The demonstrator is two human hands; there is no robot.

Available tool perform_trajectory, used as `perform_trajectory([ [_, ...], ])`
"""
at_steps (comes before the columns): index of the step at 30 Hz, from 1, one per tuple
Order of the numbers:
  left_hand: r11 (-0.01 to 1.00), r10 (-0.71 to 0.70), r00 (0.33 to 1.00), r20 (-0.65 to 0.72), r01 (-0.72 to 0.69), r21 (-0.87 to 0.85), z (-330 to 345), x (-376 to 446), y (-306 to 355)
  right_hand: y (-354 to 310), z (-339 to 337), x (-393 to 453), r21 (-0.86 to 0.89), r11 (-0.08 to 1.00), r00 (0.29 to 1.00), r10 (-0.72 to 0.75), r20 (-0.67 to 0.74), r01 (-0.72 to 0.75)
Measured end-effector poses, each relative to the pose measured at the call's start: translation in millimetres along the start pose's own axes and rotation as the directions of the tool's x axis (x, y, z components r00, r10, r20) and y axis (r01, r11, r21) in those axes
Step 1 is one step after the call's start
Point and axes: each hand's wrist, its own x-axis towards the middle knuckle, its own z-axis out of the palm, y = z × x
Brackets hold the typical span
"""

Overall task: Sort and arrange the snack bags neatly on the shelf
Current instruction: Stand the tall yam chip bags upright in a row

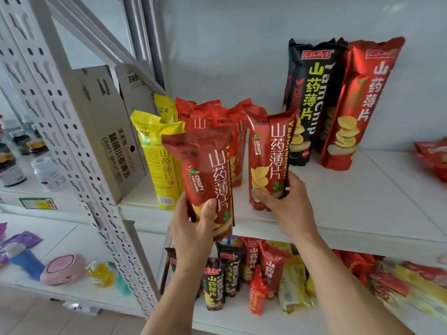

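Head view, white metal shelf (338,189), smooth boards, perforated upright at left of frame. Left hand (193,228), lower centre, grips the bottom of a glossy red snack bag (208,180), tall and narrow, tilted slightly, held off the front edge of the board. Right hand (287,206), just right of centre, fingers wrapped round the base of a second red bag (271,155), which stands upright on the board. Behind them, centre: more crinkled red bags (217,117) and two yellow bags (157,151), upright, packed close. Upper right: a tall black bag (309,97) and a tall shiny red bag (358,105) leaning on the wall, touching. Cardboard box (106,131), matte, tilted against the upright at left. Lower shelf: a jumbled pile of mixed foil bags (278,274).
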Motion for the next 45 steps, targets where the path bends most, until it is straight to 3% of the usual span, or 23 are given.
perform_trajectory([
  [8,0.996,-0.014,0.964,0.266,0.037,-0.081,69.7,-3.0,17.1,27.7,-48.1,29.6,0.023,0.999,1.0,0.025,0.018,-0.026],
  [19,0.975,-0.064,0.911,0.406,0.144,-0.17,86.3,1.1,21.8,13.3,-61.1,21.5,0.106,0.994,0.98,-0.008,0.198,-0.014],
  [27,0.959,-0.082,0.842,0.533,0.212,-0.187,92.2,6.2,24.6,14.4,-57.6,34.8,0.064,0.994,0.959,0.071,0.275,-0.092],
  [38,0.96,-0.097,0.849,0.519,0.217,-0.175,108.8,10.8,24.5,2.7,-55.2,52.1,0.215,0.937,0.891,0.165,0.424,-0.276],
  [45,0.955,-0.132,0.844,0.52,0.249,-0.162,113.0,9.3,23.4,-3.8,-56.6,56.5,0.094,0.972,0.921,0.172,0.351,-0.217],
])
